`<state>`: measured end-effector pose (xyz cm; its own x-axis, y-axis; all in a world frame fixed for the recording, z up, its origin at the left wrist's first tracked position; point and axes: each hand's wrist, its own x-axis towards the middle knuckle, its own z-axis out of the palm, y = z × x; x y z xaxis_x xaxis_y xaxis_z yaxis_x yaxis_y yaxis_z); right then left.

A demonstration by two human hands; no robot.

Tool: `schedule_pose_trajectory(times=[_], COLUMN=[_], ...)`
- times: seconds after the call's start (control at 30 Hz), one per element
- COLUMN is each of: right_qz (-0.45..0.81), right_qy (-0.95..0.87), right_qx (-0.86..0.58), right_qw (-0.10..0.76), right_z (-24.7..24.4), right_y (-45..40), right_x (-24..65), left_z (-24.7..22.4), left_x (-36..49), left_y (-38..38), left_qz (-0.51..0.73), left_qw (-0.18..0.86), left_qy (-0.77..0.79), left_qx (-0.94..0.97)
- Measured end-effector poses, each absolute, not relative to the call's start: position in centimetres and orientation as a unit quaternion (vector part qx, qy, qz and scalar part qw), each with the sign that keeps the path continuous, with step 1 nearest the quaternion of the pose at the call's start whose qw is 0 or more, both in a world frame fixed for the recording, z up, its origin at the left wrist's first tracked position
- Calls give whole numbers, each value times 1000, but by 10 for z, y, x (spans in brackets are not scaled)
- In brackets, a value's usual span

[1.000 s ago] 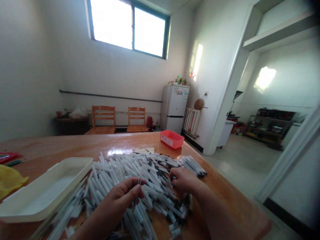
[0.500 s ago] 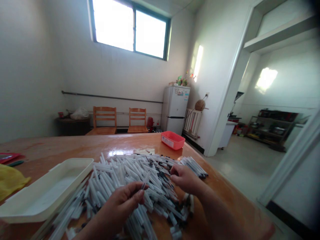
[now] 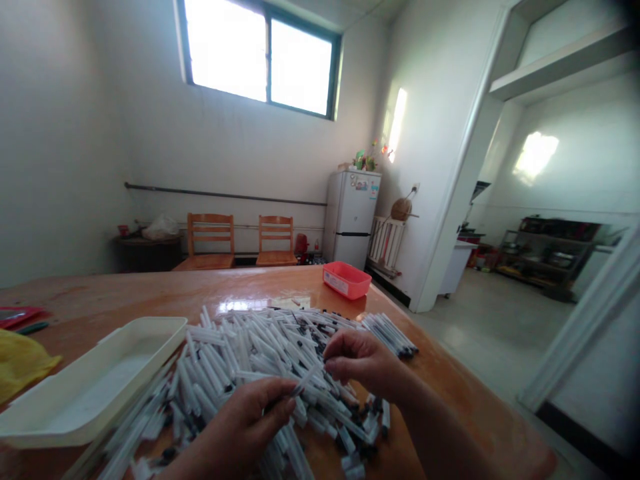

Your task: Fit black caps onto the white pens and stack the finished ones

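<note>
Left hand: in the head view, the person's left hand (image 3: 260,413) has thumb and forefinger closed in a pinch on one clear tube (image 3: 306,380); the grip sits at the lower end, which seems to leave the upper end free.
Clear tube: slanted up and to the right above the heap, its free end toward the other hand, likely so that both hands can get at it.
Right hand: the right hand (image 3: 365,363) hangs just beside that free end, fingers curled and thumb near the forefinger; whether anything is between them cannot be told.
Heap: loose clear tubes and dark-ended pieces (image 3: 240,343) lie crosswise under and around both hands, presumably for short reaches.
Aligned row: dark-ended tubes (image 3: 387,333) lie side by side beyond the right hand, apparently ordered to stay distinct from the heap.
Containers: a cream tray (image 3: 100,393) stands left of the heap and a red box (image 3: 345,283) beyond it, both perhaps set aside to leave working room.
</note>
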<state>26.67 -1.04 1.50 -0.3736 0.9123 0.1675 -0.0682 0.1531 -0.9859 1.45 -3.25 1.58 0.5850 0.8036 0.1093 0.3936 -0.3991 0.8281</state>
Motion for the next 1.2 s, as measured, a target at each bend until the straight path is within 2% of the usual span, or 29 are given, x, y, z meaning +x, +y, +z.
schedule_pose_trajectory(times=[1.2], right_qz=[520], right_qy=[-660], right_qx=[-365], right_qw=[400], right_z=[15], right_y=[-18], right_x=[264], left_z=[18], left_x=[16], left_y=[-37], left_qz=[250], left_qw=[381], left_qy=[370], left_qx=[809])
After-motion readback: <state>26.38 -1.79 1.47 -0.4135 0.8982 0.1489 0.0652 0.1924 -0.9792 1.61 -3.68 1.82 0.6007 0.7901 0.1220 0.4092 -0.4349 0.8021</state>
